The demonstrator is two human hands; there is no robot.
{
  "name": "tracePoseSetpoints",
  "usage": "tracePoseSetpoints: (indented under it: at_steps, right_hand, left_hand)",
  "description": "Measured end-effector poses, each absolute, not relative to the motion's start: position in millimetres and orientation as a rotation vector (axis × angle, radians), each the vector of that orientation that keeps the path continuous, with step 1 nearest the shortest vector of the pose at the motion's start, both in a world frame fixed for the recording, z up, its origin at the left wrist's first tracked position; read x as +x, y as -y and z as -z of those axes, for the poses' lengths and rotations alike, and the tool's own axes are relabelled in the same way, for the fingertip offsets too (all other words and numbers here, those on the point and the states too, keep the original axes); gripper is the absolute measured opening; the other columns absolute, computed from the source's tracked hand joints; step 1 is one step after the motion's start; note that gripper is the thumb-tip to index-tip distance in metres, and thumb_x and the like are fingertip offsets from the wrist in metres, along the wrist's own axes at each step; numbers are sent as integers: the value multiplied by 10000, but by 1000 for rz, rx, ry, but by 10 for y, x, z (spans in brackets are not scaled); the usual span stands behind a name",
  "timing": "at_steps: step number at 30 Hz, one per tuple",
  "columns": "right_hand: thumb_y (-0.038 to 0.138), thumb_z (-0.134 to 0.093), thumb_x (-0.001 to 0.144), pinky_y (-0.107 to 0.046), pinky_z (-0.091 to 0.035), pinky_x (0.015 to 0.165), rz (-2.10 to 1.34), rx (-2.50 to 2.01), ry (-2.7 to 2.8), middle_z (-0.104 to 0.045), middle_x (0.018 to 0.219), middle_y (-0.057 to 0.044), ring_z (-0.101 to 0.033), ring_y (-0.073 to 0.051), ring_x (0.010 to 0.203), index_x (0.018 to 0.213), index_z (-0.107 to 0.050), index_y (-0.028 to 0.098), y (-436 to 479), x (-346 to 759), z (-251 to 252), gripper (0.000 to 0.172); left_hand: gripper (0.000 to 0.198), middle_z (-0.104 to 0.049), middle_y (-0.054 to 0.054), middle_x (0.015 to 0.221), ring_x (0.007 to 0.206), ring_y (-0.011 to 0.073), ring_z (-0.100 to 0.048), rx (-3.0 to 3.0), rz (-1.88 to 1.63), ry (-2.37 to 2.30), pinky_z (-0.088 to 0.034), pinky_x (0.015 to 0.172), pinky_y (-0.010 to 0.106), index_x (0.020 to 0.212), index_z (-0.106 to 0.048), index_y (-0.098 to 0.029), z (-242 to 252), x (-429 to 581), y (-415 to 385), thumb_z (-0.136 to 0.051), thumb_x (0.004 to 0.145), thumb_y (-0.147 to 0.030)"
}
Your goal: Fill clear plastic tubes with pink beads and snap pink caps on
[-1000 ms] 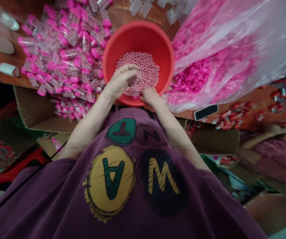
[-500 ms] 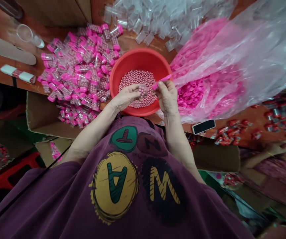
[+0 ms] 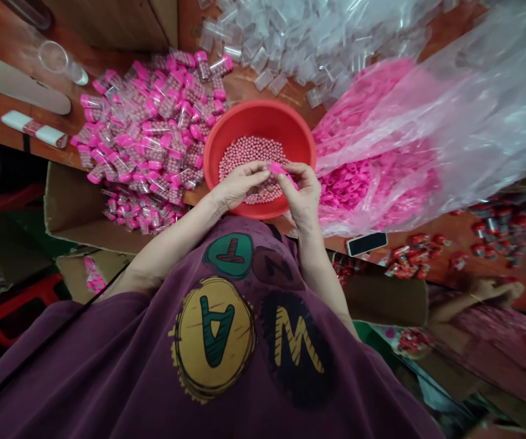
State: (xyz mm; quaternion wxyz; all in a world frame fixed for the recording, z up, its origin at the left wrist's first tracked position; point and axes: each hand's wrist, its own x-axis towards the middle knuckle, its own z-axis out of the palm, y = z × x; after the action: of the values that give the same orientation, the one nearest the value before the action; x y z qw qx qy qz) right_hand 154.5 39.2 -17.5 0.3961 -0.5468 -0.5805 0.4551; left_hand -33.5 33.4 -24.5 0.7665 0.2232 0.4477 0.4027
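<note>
Drawing together over the beads (image 3: 249,152) in the red plastic basin (image 3: 258,119), the left hand (image 3: 240,185) is curling its fingers inward while the right hand (image 3: 302,192) is pinching a pink plastic cap (image 3: 279,169) near the basin's centre.

Pink beads (image 3: 251,152), red plastic basin (image 3: 263,119)

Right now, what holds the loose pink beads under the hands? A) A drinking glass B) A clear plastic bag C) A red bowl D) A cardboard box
C: the beads lie inside the red bowl, below the left hand and the right hand.
</note>
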Motion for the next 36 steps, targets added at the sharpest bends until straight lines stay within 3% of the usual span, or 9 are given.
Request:
tracePoseSetpoints:
  at_steps: [7,16,23,29,36]
  right_hand:
    - [740,-686,1003,-503,-668,1024,-1025,-1451,1502,-788,1059,-36,-762,-238,1009,1064,-745,306,-357,1524,26,442]
    - [485,-599,1126,-505,-668,1036,-959,-1300,1846,-812,1182,-74,-772,-247,1091,1255,-808,295,-339,1562,-83,310]
    - [469,-498,1168,-491,-672,1012,-778,-1329,1808,-796,1175,-103,-769,-242,1105,1287,-785,260,-185,1481,47,375]
    - [528,-540,1151,-463,-679,976,-873,-1393,1639,-783,1129,-69,-764,-221,1058,1277,-786,275,-155,1459,102,375]
    - [435,-419,1186,-544,-637,1120,-805,-1399,1872,-755,1249,-116,-732,-270,1197,1398,-736,265,-118,1410,14,418]
  left_hand:
    - [346,-822,45,1065,804,137,-756,548,-847,-973,-572,690,269,1205,-791,-243,163,-285,-344,-881,947,-456]
    - [263,-742,-21,827,650,61,-653,249,-900,-911,-519,625,188,1034,-778,-180,110,-213,-281,-942,891,-327]
    - [204,-703,-31,751,619,46,-630,236,-966,-905,-481,600,160,1028,-783,-144,7,-159,-230,-905,945,-284]
    - [223,-727,-20,815,660,51,-651,294,-956,-927,-509,643,170,1060,-789,-154,-26,-156,-232,-919,935,-286]
    - [170,-651,-38,725,616,50,-577,302,-992,-1016,-477,607,177,939,-748,-169,-28,-106,-210,-858,987,-289]
